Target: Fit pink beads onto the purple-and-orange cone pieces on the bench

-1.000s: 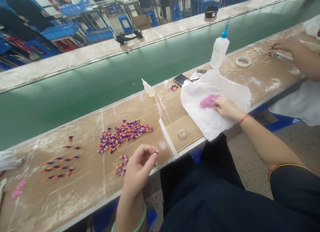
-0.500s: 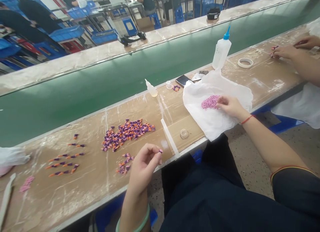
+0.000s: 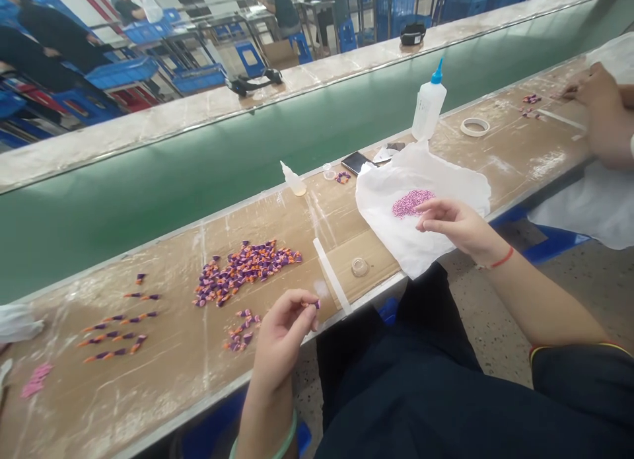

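My left hand [image 3: 284, 330] is closed in a pinch around a small purple piece [image 3: 317, 304] near the bench's front edge. To its left lie a few loose purple-and-orange pieces [image 3: 242, 330] and a larger heap of the same pieces [image 3: 247, 267]. Over a white cloth [image 3: 446, 175], my right hand [image 3: 458, 226] hovers beside a pile of tiny pink beads [image 3: 411, 203]. Its thumb and a finger come together, and whatever they hold is too small to make out.
Rows of pieces [image 3: 113, 337] and pink bits [image 3: 37, 380] lie at left. A small bottle [image 3: 293, 180], phone [image 3: 357, 162], large blue-capped bottle [image 3: 428, 109] and tape roll [image 3: 474, 127] stand or lie along the bench. A co-worker's hand [image 3: 597, 89] is at far right.
My right hand has drawn back from the bead pile, toward me and slightly left. The left hand keeps its pinch. The co-worker's hands have moved off their pieces.
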`<action>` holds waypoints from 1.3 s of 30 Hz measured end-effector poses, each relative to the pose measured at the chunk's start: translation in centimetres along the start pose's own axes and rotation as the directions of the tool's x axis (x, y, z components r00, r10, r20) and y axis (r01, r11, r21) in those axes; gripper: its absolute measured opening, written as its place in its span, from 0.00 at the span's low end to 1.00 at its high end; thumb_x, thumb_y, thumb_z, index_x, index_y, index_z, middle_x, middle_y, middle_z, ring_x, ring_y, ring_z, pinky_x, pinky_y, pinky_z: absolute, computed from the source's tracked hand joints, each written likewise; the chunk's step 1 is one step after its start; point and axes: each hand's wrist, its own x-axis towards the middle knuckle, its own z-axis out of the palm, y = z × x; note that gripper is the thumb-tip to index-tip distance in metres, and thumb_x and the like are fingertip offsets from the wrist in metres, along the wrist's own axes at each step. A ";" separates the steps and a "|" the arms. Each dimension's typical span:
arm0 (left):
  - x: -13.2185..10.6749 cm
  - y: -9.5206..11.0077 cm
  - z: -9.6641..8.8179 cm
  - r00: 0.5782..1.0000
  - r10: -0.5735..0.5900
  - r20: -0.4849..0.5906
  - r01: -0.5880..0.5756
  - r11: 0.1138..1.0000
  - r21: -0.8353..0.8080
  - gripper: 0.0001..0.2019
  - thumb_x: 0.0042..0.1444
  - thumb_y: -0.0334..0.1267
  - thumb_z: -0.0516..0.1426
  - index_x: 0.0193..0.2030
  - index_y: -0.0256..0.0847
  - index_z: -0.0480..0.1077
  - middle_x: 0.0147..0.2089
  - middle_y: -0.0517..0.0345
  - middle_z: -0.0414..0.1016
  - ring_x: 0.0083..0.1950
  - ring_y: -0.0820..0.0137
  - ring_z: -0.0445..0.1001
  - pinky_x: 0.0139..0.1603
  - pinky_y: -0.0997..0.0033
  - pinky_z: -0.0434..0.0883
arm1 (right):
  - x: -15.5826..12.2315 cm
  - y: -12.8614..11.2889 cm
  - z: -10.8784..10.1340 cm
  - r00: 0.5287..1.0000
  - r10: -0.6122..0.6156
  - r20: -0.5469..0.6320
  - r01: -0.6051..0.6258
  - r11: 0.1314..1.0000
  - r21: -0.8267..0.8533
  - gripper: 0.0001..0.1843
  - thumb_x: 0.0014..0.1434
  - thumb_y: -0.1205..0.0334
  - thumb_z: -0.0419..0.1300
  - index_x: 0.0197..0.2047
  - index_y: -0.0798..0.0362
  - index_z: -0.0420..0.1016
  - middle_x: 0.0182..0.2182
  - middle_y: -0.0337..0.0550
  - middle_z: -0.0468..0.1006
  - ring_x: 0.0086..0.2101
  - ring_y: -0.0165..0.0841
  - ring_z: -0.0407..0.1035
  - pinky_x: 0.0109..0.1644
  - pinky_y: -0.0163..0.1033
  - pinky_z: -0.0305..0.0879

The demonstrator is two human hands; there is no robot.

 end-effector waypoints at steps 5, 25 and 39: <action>0.5 1.7 2.0 0.999 0.010 0.051 -0.009 1.000 -0.015 0.07 0.58 0.41 0.60 0.34 0.40 0.73 0.25 0.61 0.70 0.23 0.73 0.68 0.24 0.73 0.66 | -1.6 -2.2 2.5 0.994 -0.040 0.101 0.051 0.993 -0.103 0.17 0.55 0.57 0.71 0.39 0.50 0.66 0.29 0.38 0.80 0.35 0.34 0.79 0.43 0.41 0.74; 2.1 6.6 6.4 0.878 0.331 0.346 -0.447 0.826 0.343 0.06 0.62 0.30 0.55 0.34 0.41 0.70 0.29 0.60 0.72 0.30 0.72 0.69 0.35 0.72 0.66 | -2.8 -7.1 8.4 0.792 -0.132 0.597 0.495 0.710 -0.500 0.07 0.57 0.72 0.57 0.32 0.51 0.65 0.25 0.34 0.72 0.26 0.27 0.65 0.30 0.32 0.58; 2.0 6.4 6.4 0.967 0.187 0.175 -0.195 0.980 0.030 0.09 0.60 0.40 0.57 0.31 0.41 0.67 0.23 0.62 0.66 0.24 0.75 0.63 0.25 0.73 0.62 | -3.1 -6.6 9.7 0.882 -0.133 0.452 0.301 0.897 -0.323 0.04 0.61 0.65 0.57 0.35 0.52 0.73 0.33 0.40 0.79 0.33 0.30 0.72 0.38 0.35 0.69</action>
